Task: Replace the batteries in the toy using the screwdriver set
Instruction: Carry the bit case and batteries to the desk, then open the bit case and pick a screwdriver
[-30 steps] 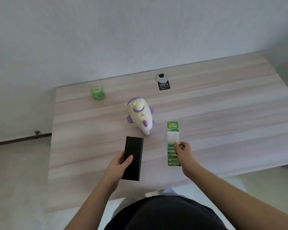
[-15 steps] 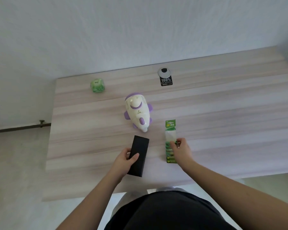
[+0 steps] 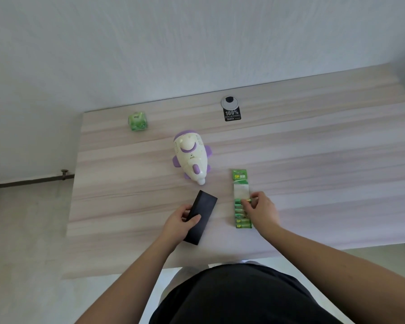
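A white and purple rocket-shaped toy [image 3: 191, 157] lies in the middle of the wooden table [image 3: 313, 164]. A black rectangular box [image 3: 200, 216], the screwdriver set, lies slanted near the front edge, and my left hand [image 3: 178, 224] grips its near end. To the right lies a green strip pack of batteries [image 3: 241, 197]. My right hand [image 3: 261, 211] pinches a battery at the pack's middle with thumb and fingertips.
A small green cube-shaped packet [image 3: 138, 121] sits at the table's far left. A round cable grommet [image 3: 229, 102] with a black "100%" label [image 3: 232, 114] is at the back edge. A white wall rises behind; floor shows left of the table.
My left hand has turned the black box so its far end leans right. My right hand has stayed on the battery pack, fingers shifting at its middle. The view has moved.
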Tool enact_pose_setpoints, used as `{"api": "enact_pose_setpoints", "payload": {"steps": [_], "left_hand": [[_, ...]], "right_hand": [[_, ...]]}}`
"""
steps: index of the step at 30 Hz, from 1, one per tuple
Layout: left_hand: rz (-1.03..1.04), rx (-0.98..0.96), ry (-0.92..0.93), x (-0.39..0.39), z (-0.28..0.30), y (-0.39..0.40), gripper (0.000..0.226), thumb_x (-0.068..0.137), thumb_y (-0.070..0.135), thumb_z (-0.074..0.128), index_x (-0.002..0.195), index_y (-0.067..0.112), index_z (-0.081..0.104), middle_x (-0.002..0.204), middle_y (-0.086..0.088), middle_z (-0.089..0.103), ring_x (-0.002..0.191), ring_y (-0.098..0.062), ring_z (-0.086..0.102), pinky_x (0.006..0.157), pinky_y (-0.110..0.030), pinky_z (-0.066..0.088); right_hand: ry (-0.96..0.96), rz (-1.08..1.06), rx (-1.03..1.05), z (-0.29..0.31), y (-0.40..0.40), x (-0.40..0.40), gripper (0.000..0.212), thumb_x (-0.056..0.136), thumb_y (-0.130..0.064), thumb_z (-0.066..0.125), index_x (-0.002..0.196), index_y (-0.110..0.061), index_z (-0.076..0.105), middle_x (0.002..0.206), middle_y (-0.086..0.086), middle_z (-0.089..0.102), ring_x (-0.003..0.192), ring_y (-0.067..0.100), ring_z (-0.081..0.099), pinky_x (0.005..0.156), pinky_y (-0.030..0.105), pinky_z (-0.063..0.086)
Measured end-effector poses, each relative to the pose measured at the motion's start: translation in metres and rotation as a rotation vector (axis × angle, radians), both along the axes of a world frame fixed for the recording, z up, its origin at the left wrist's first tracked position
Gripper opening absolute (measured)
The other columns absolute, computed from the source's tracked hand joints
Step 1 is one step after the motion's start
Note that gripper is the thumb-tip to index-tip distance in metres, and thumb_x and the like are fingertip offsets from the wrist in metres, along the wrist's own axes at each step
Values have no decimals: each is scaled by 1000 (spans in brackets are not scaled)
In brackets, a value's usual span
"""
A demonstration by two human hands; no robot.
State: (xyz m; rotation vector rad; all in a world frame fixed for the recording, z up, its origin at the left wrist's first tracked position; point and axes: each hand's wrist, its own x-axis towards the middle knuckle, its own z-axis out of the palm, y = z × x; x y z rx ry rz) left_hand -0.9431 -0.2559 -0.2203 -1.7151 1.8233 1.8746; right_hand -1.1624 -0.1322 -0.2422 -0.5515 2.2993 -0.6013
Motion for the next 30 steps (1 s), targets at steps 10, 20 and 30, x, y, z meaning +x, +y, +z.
{"api": "enact_pose_setpoints", "payload": {"steps": [10,20,30], "left_hand": [[-137,-228,-113,-8,-10,-2,31,88,26,67,119,25,66,101,10,69,95,-14,64,75,-21,44],[-413,-479,-201,-13,-10,-19,31,88,26,67,118,17,64,111,0,60,102,-20,58,87,-28,43],[-631,-654,-163,2,-29,-51,36,89,30,66,122,17,64,113,-3,59,107,-23,55,91,-33,44]], "right_hand": [[7,0,-97,11,18,0,38,94,-42,52,122,-17,50,109,0,50,94,17,54,79,34,49],[72,476,-244,39,13,41,28,99,-25,45,125,-18,52,119,0,53,107,13,54,89,24,43],[-100,314,-35,31,-22,87,51,100,-25,43,148,-17,26,144,7,41,127,22,47,103,35,40]]}}
